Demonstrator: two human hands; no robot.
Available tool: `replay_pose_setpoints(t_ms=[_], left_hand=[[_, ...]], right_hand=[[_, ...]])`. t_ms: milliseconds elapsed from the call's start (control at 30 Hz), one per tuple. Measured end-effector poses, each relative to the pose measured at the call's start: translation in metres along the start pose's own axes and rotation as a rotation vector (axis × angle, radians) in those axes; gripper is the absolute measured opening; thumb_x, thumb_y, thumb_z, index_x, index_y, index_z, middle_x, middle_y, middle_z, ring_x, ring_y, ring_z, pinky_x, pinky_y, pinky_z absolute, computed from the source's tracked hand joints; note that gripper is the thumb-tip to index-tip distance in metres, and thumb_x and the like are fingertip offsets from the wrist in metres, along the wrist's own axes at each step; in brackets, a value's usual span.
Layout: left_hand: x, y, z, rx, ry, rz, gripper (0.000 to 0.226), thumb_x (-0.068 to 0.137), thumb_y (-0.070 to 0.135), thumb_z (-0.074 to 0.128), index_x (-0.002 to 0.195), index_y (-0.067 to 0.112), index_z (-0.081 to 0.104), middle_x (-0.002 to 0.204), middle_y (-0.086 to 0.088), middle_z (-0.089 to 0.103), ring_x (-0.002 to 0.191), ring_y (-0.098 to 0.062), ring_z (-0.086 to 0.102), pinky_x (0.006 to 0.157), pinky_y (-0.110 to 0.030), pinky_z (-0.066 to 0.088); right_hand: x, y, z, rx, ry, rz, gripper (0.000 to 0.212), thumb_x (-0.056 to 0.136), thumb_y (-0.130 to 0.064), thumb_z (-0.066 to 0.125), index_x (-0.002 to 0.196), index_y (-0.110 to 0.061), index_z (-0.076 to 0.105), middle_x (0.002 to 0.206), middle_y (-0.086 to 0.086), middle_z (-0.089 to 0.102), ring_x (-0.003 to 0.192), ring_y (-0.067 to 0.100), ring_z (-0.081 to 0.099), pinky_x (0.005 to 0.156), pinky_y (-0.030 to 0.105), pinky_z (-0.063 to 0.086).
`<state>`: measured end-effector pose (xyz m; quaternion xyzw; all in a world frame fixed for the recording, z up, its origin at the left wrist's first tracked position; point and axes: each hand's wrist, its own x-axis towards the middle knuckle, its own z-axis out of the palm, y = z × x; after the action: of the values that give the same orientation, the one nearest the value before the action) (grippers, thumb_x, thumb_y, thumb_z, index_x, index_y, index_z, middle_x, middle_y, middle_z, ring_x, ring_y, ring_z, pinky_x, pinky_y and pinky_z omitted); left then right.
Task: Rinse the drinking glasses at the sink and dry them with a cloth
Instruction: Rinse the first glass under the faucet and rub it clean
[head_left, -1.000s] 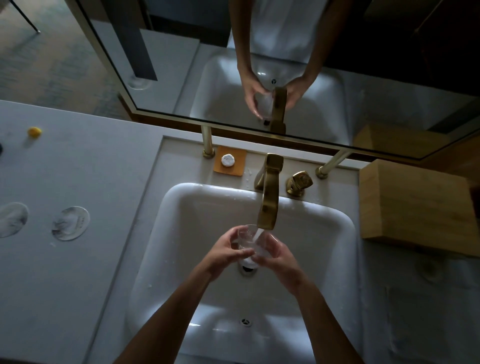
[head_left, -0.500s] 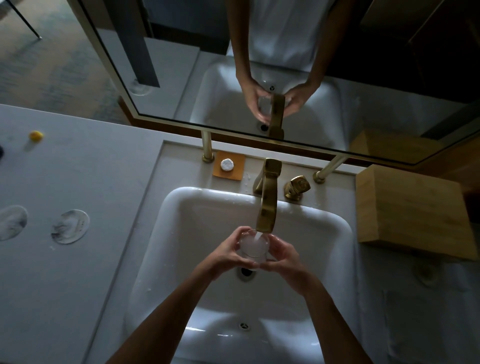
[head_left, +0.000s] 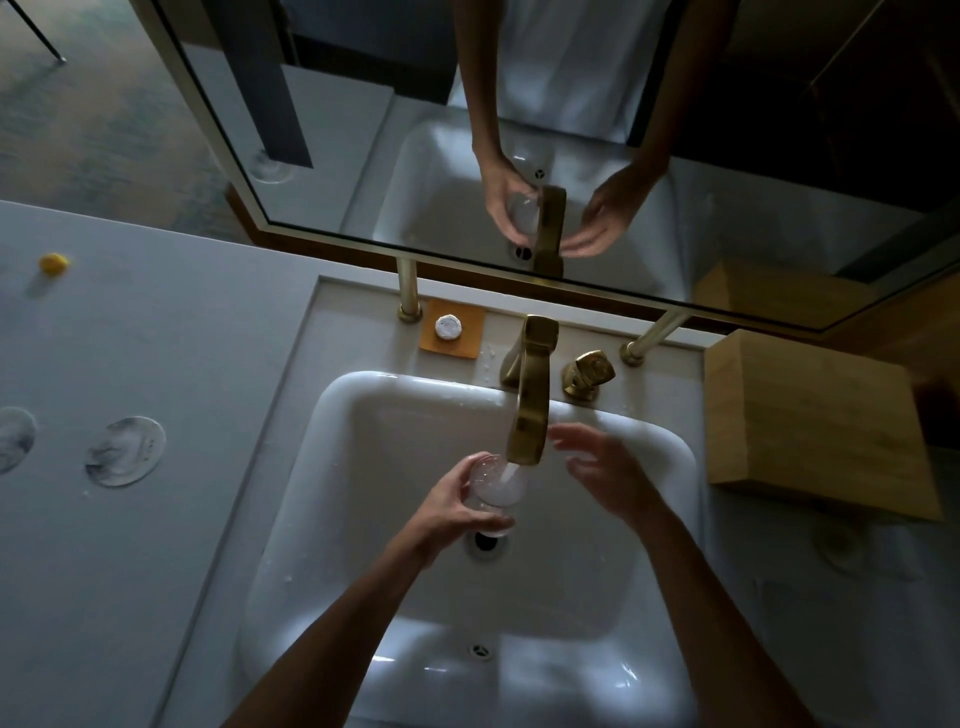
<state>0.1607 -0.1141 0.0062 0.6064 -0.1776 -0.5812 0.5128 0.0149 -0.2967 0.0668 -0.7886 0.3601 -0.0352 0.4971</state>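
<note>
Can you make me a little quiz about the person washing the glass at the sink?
1. Which hand grips the glass?
2. True or false: water runs from the gold faucet into the glass.
3. What lies left of the faucet: A) a round white thing on an orange mat, B) a sponge?

Key:
1. The left hand; the right hand is off it, fingers spread.
2. True.
3. A.

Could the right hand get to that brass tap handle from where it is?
Probably yes: the right hand is open, holds nothing, and nothing lies between it and the handle.
</note>
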Motion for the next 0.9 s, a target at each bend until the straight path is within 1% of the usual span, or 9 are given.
replay_pose_setpoints(t_ms=[100,167,233,333,467,567,633,800,900], left_hand=[[0.001,0.000,-0.001,0.005,0.014,-0.006,0.087,0.056,0.008,0.092,0.131,0.024,0.053,0.126,-0.003,0.067,0.111,-0.008,0.066,0.098,-0.025,0.051],[0.002,0.001,0.001,0.011,0.019,-0.002,0.083,0.060,0.000,0.091,0.130,0.023,0.053,0.125,-0.003,0.067,0.106,-0.004,0.067,0.094,-0.021,0.051],[0.004,0.001,0.003,0.006,0.015,-0.001,0.085,0.058,0.002,0.091,0.131,0.024,0.053,0.126,-0.004,0.067,0.108,-0.007,0.067,0.097,-0.024,0.052],[0.004,0.003,0.006,-0.006,0.004,-0.003,0.087,0.055,0.005,0.090,0.131,0.024,0.052,0.126,-0.005,0.067,0.109,-0.013,0.068,0.101,-0.032,0.052],[0.004,0.006,0.009,-0.004,-0.007,0.000,0.084,0.057,0.007,0.090,0.129,0.029,0.052,0.130,-0.006,0.064,0.118,-0.019,0.065,0.106,-0.035,0.051],[0.005,0.006,0.009,-0.008,0.002,0.004,0.084,0.057,0.007,0.091,0.129,0.028,0.054,0.129,-0.006,0.067,0.118,-0.021,0.066,0.105,-0.035,0.051],[0.006,0.006,0.009,-0.008,0.004,0.006,0.084,0.057,0.006,0.091,0.129,0.028,0.055,0.128,-0.005,0.068,0.118,-0.021,0.066,0.104,-0.034,0.051],[0.007,0.007,0.009,-0.004,0.005,0.003,0.086,0.060,0.002,0.090,0.133,0.028,0.053,0.130,-0.001,0.068,0.119,-0.016,0.065,0.102,-0.027,0.050],[0.007,0.007,0.010,-0.009,0.015,0.011,0.084,0.060,0.001,0.090,0.133,0.025,0.054,0.128,-0.003,0.069,0.119,-0.019,0.066,0.103,-0.031,0.050]], right_hand=[[0.020,-0.009,-0.029,-0.344,0.080,-0.230,0.044,0.077,0.010,0.067,0.115,-0.013,0.070,0.120,0.009,0.068,0.109,0.020,0.064,0.093,0.031,0.054],[0.036,-0.009,-0.044,-0.554,0.079,-0.361,0.044,0.073,0.005,0.076,0.115,-0.008,0.069,0.123,0.014,0.065,0.116,0.029,0.061,0.098,0.041,0.053],[0.053,-0.007,-0.054,-0.683,0.053,-0.355,0.050,0.072,0.001,0.079,0.120,-0.007,0.067,0.132,0.018,0.060,0.125,0.036,0.054,0.106,0.048,0.046],[0.072,-0.004,-0.063,-0.808,-0.009,-0.337,0.060,0.070,-0.003,0.083,0.126,-0.006,0.063,0.139,0.022,0.054,0.131,0.043,0.047,0.110,0.048,0.037],[0.090,-0.006,-0.069,-0.819,-0.118,-0.361,0.055,0.068,0.001,0.084,0.120,0.001,0.066,0.128,0.029,0.059,0.121,0.049,0.053,0.102,0.053,0.044],[0.105,-0.006,-0.072,-0.753,-0.185,-0.438,0.042,0.063,0.008,0.083,0.102,0.001,0.073,0.100,0.022,0.069,0.091,0.040,0.067,0.081,0.053,0.059],[0.110,-0.005,-0.074,-0.743,-0.199,-0.430,0.041,0.061,0.007,0.085,0.099,-0.001,0.074,0.091,0.017,0.071,0.085,0.037,0.068,0.072,0.052,0.059],[0.108,-0.011,-0.074,-0.738,-0.164,-0.342,0.041,0.066,0.002,0.083,0.106,-0.001,0.073,0.095,0.019,0.069,0.093,0.037,0.064,0.079,0.051,0.055],[0.107,-0.010,-0.070,-0.727,-0.142,-0.301,0.041,0.068,0.003,0.082,0.108,-0.002,0.072,0.097,0.018,0.069,0.092,0.035,0.064,0.079,0.044,0.055]])
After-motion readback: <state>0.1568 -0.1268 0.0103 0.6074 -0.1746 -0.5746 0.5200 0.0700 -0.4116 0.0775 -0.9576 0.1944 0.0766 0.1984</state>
